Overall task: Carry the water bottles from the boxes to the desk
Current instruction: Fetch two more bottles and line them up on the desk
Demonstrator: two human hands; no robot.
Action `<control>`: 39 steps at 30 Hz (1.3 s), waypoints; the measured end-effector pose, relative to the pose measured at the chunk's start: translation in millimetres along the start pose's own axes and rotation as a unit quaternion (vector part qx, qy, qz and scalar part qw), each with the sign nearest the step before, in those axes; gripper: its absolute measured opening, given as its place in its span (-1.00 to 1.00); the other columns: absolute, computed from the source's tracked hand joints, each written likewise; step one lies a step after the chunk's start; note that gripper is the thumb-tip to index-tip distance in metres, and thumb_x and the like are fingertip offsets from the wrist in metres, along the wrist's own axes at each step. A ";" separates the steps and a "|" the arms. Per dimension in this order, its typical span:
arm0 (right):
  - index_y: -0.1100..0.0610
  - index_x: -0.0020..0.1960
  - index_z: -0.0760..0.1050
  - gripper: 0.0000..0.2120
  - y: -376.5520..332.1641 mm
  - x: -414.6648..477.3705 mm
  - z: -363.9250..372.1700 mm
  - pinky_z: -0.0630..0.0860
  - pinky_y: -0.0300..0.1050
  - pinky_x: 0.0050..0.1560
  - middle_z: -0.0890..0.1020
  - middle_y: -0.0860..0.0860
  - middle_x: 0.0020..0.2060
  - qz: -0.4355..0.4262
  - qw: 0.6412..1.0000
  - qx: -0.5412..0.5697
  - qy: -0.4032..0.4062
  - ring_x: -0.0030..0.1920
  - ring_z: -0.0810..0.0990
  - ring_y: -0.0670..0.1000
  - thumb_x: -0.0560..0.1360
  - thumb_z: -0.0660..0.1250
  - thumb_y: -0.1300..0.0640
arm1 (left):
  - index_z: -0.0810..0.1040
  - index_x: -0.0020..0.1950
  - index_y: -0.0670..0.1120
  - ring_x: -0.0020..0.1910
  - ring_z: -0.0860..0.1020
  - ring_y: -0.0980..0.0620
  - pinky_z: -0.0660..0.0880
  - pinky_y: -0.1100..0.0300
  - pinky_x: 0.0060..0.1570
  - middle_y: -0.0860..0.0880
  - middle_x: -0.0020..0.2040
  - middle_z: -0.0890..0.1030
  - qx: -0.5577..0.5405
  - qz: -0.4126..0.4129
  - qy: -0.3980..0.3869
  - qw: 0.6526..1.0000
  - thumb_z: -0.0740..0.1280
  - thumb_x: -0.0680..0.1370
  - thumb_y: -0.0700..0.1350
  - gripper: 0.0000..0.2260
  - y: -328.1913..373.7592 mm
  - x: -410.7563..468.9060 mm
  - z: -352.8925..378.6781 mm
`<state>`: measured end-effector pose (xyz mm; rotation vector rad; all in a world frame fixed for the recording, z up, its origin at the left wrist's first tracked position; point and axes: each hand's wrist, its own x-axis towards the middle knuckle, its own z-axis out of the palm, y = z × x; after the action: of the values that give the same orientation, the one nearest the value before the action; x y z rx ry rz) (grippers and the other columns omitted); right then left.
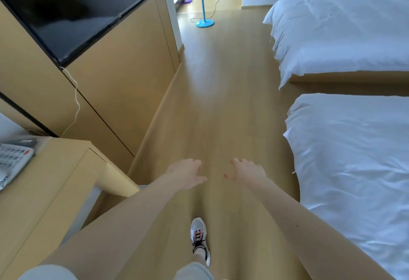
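Nearest me, a white shoe (199, 237) with dark laces is on the floor (217, 102), toe pointing ahead, between my two bare forearms. Both arms reach forward and down, close to straight, and draw slightly toward each other near the middle of the view.

The left grip (188, 172) is palm down, with its fingers relaxed and a little bent and its thumb pointing inward. It is open and holds nothing. The right grip (246, 170) mirrors it: palm down, fingers loosely curved, thumb pointing inward, also open and holding nothing. A strip of floor shows between the two thumbs, and neither grip touches anything.

The worktop (51, 180), a pale wooden desk, fills the lower left. Its right corner is just beside my left forearm, and the left grip hangs past that corner, over the floor. A telephone (13, 160) with a grey keypad lies at the worktop's left side, cut off by the frame.

On the right, the near bed (354, 169), under a white duvet, runs alongside my right arm. Farther along on the left, a wooden wall panel (124, 75) carries a dark screen (73, 9). A white cable (76, 102) hangs from below the screen down behind the worktop. A far bed (343, 31) lies beyond the near one across a narrow gap. At the far end of the floor stands a blue fan stand (204, 22).
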<state>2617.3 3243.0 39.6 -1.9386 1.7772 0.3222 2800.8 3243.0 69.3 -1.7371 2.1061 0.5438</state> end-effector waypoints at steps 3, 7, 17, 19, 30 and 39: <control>0.05 0.47 0.22 -0.44 -0.1 30.1 -14.2 0.33 0.05 0.27 0.43 0.09 0.34 0.023 1.000 -0.005 0.000 0.35 0.39 0.13 0.59 0.11 -0.24 | 0.39 0.36 -0.03 0.27 0.45 -0.05 0.44 0.05 0.18 -0.02 0.31 0.46 0.003 0.012 0.005 1.000 0.20 0.60 0.18 -0.58 -14.6 38.9 -22.5; 0.06 0.47 0.23 -0.44 -13.5 79.7 -49.5 0.34 0.06 0.30 0.42 0.10 0.34 0.044 0.999 -0.022 0.007 0.36 0.38 0.13 0.59 0.11 -0.23 | 0.39 0.37 -0.04 0.26 0.45 -0.06 0.45 0.03 0.18 -0.03 0.32 0.46 0.001 0.033 0.011 0.999 0.20 0.60 0.18 -0.56 -42.1 95.4 -60.0; 0.07 0.46 0.27 -0.46 -69.1 197.6 -147.2 0.37 0.04 0.26 0.45 0.11 0.32 0.053 0.996 -0.051 0.045 0.32 0.42 0.14 0.60 0.11 -0.22 | 0.39 0.37 -0.05 0.29 0.44 -0.06 0.42 0.00 0.25 -0.04 0.34 0.44 -0.049 0.080 0.005 0.996 0.22 0.60 0.16 -0.57 -111.1 213.9 -149.4; 0.07 0.46 0.27 -0.45 -71.6 214.6 -154.5 0.37 0.05 0.26 0.45 0.11 0.32 0.060 0.996 -0.053 0.036 0.32 0.42 0.14 0.60 0.11 -0.22 | 0.38 0.37 -0.05 0.29 0.44 -0.07 0.42 0.00 0.25 -0.05 0.34 0.44 -0.045 0.078 -0.003 0.996 0.23 0.59 0.16 -0.56 -118.5 231.4 -155.3; 0.07 0.45 0.26 -0.44 -47.1 317.7 -198.9 0.37 0.03 0.24 0.44 0.10 0.33 0.062 0.997 -0.037 0.012 0.33 0.41 0.13 0.59 0.12 -0.23 | 0.39 0.36 -0.04 0.26 0.46 -0.07 0.45 0.07 0.15 -0.04 0.31 0.47 -0.013 0.073 -0.021 0.997 0.22 0.59 0.17 -0.57 -121.2 329.8 -193.5; 0.09 0.46 0.25 -0.45 18.9 453.7 -291.3 0.37 0.04 0.26 0.43 0.12 0.35 0.037 0.999 -0.020 0.022 0.35 0.40 0.15 0.59 0.13 -0.22 | 0.38 0.37 -0.05 0.27 0.45 -0.08 0.43 0.07 0.14 -0.05 0.30 0.45 0.005 0.046 -0.021 0.999 0.21 0.60 0.17 -0.57 -86.3 458.6 -283.7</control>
<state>2612.3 2704.1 64.9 -1.9237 1.8870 0.3448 2793.7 2697.0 78.3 -1.6158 2.1634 0.5892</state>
